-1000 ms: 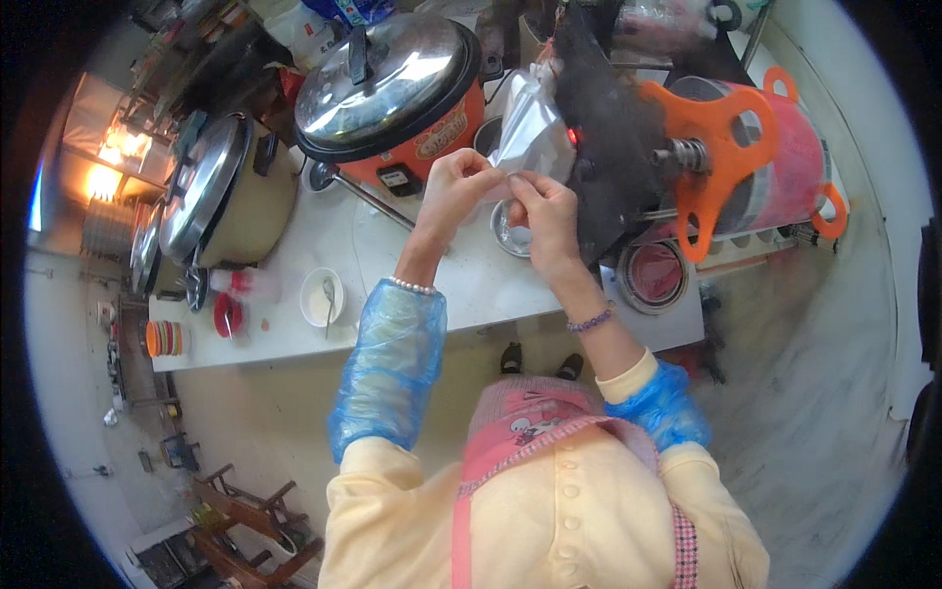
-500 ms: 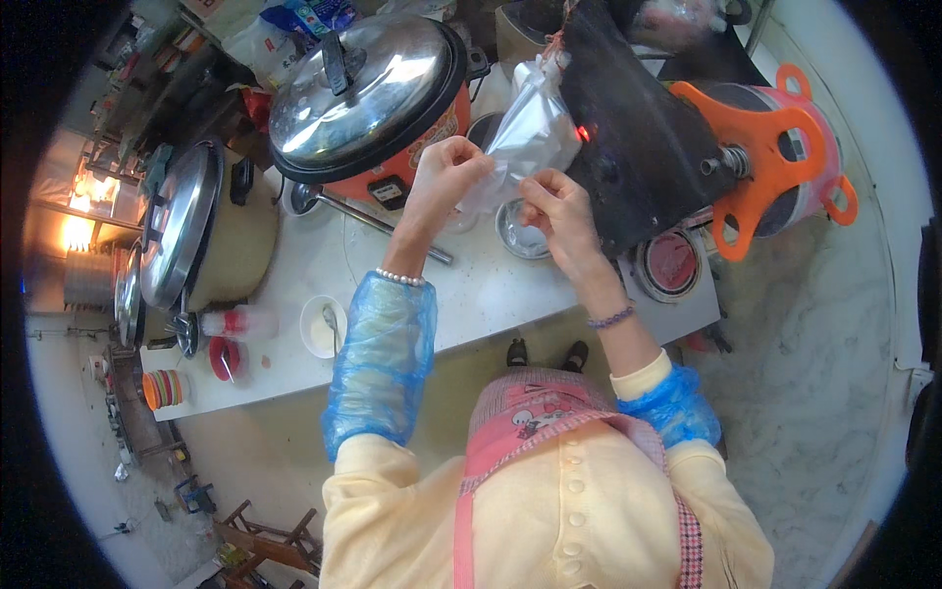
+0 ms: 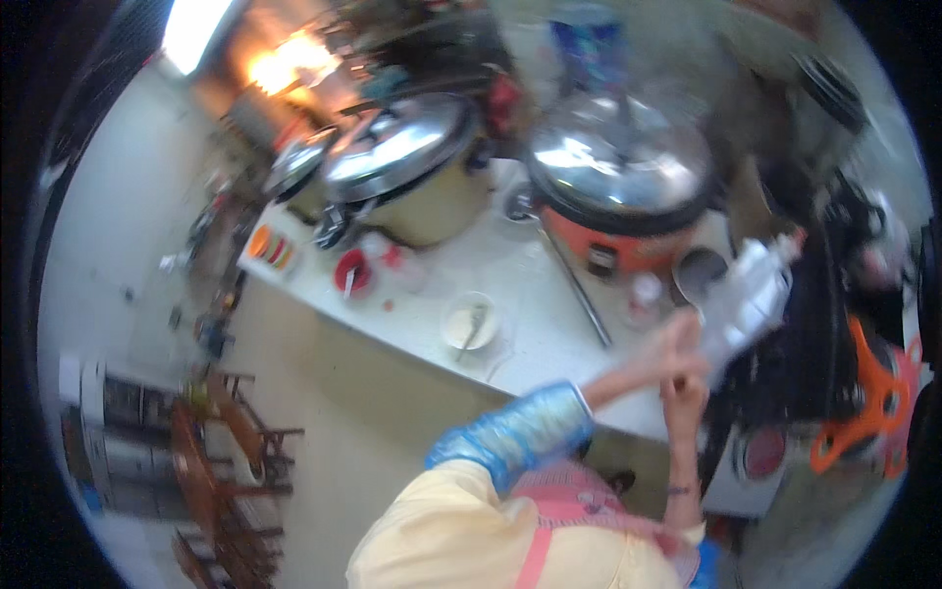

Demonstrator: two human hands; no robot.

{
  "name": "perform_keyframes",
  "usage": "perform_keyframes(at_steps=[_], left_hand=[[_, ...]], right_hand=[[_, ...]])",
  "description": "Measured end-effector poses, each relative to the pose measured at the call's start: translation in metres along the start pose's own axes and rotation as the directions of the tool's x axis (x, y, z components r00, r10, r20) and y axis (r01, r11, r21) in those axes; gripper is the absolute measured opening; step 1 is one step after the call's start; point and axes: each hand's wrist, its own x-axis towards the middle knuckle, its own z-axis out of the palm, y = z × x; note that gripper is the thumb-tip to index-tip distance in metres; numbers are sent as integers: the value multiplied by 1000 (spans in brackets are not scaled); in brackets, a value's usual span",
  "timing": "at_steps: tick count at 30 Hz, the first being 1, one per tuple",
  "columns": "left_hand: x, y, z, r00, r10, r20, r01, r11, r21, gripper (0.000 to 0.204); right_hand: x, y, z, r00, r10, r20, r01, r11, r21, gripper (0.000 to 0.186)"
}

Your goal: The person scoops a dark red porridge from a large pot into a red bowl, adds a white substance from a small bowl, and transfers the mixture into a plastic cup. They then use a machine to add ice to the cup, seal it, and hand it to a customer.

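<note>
A clear and silvery plastic bag [image 3: 751, 294] hangs at the right end of the white table. At its lower end my left hand [image 3: 669, 355] is closed with the fingers pinched on the film, blurred by motion. Just below, my right hand [image 3: 685, 395] is curled shut and touches the left. It seems to pinch the same bag, though its fingertips are partly hidden. A blue plastic sleeve cover [image 3: 530, 432] wraps my left forearm.
An orange cooker [image 3: 618, 240] with a shiny lid stands behind my hands. On the table [image 3: 392, 329] are a white bowl [image 3: 471, 324] with a spoon, a red cup [image 3: 353, 273] and a large lidded pot [image 3: 427, 196]. An orange bracket [image 3: 868, 398] stands at right.
The view has swung left, so the table and cooker sit further right. My hands, apart before, have come together at the bag's lower end.
</note>
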Motion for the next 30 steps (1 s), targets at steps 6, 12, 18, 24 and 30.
perform_keyframes(at_steps=[6, 12, 18, 24, 30], left_hand=[[-70, 41, -4, 858, -488, 162, 513, 786, -344, 55], [-96, 75, -23, 933, -272, -236, 232, 955, -184, 21], [-105, 118, -27, 849, -389, -358, 362, 921, -144, 22], [-120, 129, -16, 911, -192, -364, 270, 947, 176, 27], [-130, 122, -11, 963, -68, -262, 173, 900, 400, 28]], right_hand=[[-29, -43, -7, 982, -114, 152, 95, 988, 124, 15], [-42, -127, -60, 843, -342, 416, 183, 909, 375, 23], [-59, -174, -134, 507, -858, 88, 18, 112, 993, 32], [-67, -142, -135, 816, -576, -45, 256, 291, 922, 9], [-39, -89, -103, 989, -126, 84, 79, 904, 420, 18]])
